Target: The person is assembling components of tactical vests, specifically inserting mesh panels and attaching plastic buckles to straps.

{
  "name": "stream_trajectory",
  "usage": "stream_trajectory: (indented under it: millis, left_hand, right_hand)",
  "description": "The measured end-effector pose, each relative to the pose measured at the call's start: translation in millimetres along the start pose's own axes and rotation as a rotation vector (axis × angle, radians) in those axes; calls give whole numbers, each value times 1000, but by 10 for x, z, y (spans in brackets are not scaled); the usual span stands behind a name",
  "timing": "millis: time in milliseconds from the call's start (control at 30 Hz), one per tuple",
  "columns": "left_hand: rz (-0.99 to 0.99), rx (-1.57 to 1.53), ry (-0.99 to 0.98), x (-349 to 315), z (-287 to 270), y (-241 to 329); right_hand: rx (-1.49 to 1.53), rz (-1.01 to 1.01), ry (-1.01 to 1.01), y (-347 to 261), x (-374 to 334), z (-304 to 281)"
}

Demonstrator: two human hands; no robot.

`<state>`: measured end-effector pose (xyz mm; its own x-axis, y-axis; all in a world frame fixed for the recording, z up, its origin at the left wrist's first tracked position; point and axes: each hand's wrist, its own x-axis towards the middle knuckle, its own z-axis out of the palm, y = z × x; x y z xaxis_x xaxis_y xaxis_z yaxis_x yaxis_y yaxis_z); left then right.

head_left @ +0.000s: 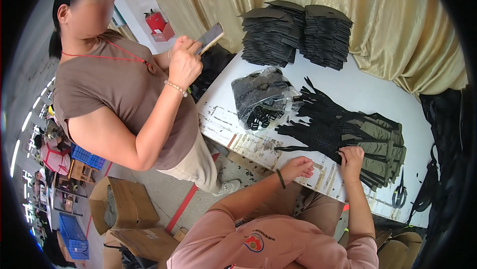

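On the table (216, 120), a clear bag (256, 90) of black buckles (263, 116) is lying at left; the left hand (298, 168), fingers curling, is hanging apart from the right hand (352, 157), which is touching the pile of olive-and-mesh pieces (378, 144); whether either is gripping, I cannot tell. Steadying the pile and keeping straps (293, 148) untangled would probably be helping, scissors (401, 185) lying rightmost.
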<state>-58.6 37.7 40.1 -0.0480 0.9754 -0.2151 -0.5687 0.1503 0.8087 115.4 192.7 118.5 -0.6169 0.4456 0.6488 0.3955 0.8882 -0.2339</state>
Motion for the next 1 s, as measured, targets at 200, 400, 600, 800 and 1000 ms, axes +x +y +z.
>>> stream_trajectory:
  millis: [200, 400, 600, 800, 1000]
  left_hand:
    - [-11, -92, -70, -39, 112, 163]
    - [-155, -287, -134, 85, 390, 81]
    - [-81, -568, -122, 247, 305, 16]
    - [143, -625, 40, 128, -19, 185]
    - [154, -454, 160, -227, -147, 242]
  right_hand:
    - [376, 200, -104, -217, 18, -457]
    - [399, 37, -125, -553, 38, -908]
    - [376, 47, -336, -710, 22, -1282]
    - [194, 70, -451, -338, -172, -1452]
    - [-21, 142, -635, -72, -279, -1285]
